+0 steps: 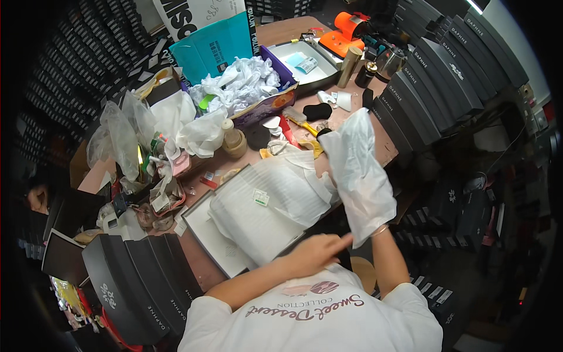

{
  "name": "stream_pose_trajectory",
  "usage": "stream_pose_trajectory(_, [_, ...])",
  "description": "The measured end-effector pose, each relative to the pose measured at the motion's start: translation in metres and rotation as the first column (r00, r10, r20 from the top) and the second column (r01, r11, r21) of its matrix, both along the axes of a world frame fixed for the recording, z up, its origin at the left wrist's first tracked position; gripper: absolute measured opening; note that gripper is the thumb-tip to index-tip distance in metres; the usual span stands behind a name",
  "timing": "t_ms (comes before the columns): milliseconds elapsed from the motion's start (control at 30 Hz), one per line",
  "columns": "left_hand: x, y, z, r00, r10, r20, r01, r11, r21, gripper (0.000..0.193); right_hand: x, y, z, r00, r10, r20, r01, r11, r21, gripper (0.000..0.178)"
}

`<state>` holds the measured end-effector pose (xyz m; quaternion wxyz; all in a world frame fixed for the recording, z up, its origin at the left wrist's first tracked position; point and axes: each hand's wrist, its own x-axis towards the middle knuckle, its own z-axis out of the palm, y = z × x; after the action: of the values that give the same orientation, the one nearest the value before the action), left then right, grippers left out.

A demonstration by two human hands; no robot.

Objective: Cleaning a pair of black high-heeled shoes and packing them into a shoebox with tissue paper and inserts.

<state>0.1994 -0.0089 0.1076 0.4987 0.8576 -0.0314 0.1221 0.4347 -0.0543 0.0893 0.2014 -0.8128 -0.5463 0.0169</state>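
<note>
My right hand is hidden inside a long white bag (360, 176), thin and crinkled, which covers it to the wrist and points up and away over the table's near right edge. At the bag's lower opening, the fingers of my left hand (316, 253) reach its corner and appear to pinch it; they are slightly blurred. Just beyond my left forearm lies an open shallow box (226, 255) with a white inside. White foam wrapping (246, 217) spreads out of it, carrying a small green-and-white label (261, 198).
A purple box (275, 100) of crumpled white paper stands at the back, with an orange tape dispenser (343, 36) farther right. Dark shoeboxes (410, 100) stack along the right; more shoeboxes (138, 287) stand near left. A yellow-handled brush (299, 120) and bottle (234, 141) lie between.
</note>
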Motion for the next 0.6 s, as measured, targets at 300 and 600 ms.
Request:
stream_pose_trajectory(300, [-0.063,0.075,-0.137,0.515,0.625,-0.586,-0.142,0.737,0.661,0.068,0.033,0.046,-0.028,0.927,0.361,0.097,-0.275,0.834,-0.478,0.01])
stream_pose_trajectory(600, [-0.059,0.061,-0.175,0.484,0.652,-0.583,-0.292,0.749,0.595,0.086,-0.025,0.066,-0.155,0.917,0.397,0.02,-0.363,0.857,-0.365,0.033])
